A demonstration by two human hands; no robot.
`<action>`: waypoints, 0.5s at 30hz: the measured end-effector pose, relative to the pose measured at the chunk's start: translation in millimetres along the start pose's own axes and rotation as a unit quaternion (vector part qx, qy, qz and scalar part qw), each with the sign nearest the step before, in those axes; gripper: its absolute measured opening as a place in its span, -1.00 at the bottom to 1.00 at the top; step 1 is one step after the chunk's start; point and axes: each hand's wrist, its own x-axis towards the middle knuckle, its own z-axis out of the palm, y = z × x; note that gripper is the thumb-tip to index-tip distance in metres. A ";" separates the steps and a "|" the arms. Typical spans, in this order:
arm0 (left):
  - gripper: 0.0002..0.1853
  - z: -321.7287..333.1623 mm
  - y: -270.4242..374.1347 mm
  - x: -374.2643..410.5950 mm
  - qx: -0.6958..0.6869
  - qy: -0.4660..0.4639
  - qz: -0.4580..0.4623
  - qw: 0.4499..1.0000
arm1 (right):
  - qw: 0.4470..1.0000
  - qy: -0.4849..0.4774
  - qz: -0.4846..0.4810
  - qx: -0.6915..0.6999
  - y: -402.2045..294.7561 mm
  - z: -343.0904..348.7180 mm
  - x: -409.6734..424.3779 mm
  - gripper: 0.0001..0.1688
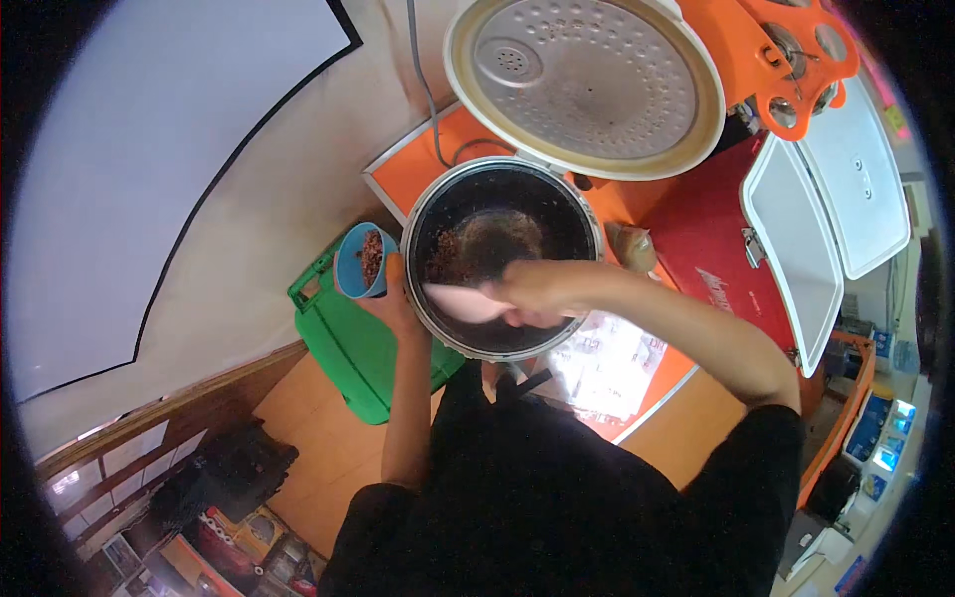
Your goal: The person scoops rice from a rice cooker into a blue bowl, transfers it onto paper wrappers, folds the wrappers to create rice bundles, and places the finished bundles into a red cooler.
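My left hand point(392, 302) holds a small blue cup point(347, 261) beside the left rim of a rice cooker. Reddish-brown cooked rice point(371, 257) lies in the cup. Inside the dark inner pot point(552, 198) of the cooker, my right hand point(533, 295) grips a pale pinkish rice paddle point(462, 302), blurred at this moment. Some of the same brown rice point(445, 254) clings to the pot's left side and bottom. The cooker's dimpled metal-lined lid point(597, 82) stands open at the back.
A red cooler box point(701, 216) with its white lid raised is at the right. Near it are a tied plastic bag point(634, 246) and plastic-covered printed sheets point(608, 366) on the orange table point(406, 175). A green plastic bin point(351, 351) is below my left hand. A grey cord point(421, 82) runs behind.
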 end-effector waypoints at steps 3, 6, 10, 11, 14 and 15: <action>-0.33 0.2 -4.7 1.3 -0.050 -0.010 -0.040 0.998 | 0.970 -0.064 0.057 0.228 23.6 -8.5 46.0 -0.40; -0.31 1.3 1.1 0.9 -0.028 0.000 -0.006 1.000 | 0.972 -0.057 0.001 0.227 42.4 -32.6 34.6 -0.42; -0.28 -7.7 -9.0 2.3 -0.016 0.003 -0.049 0.999 | 0.899 0.117 -0.092 -0.412 2.9 -40.8 -27.6 -0.51; -0.27 -8.8 -10.3 2.8 -0.010 0.008 -0.040 0.999 | 0.826 0.181 -0.029 -0.534 2.5 -31.1 -33.6 -0.57; -0.26 -1.9 -2.4 -0.5 -0.017 0.012 -0.047 0.999 | 0.825 0.212 -0.066 -0.519 18.2 1.9 -23.4 -0.69; -0.26 -2.5 -4.2 -0.9 -0.017 0.014 -0.046 0.999 | 0.832 0.226 -0.080 -0.500 20.9 9.7 -18.4 -0.70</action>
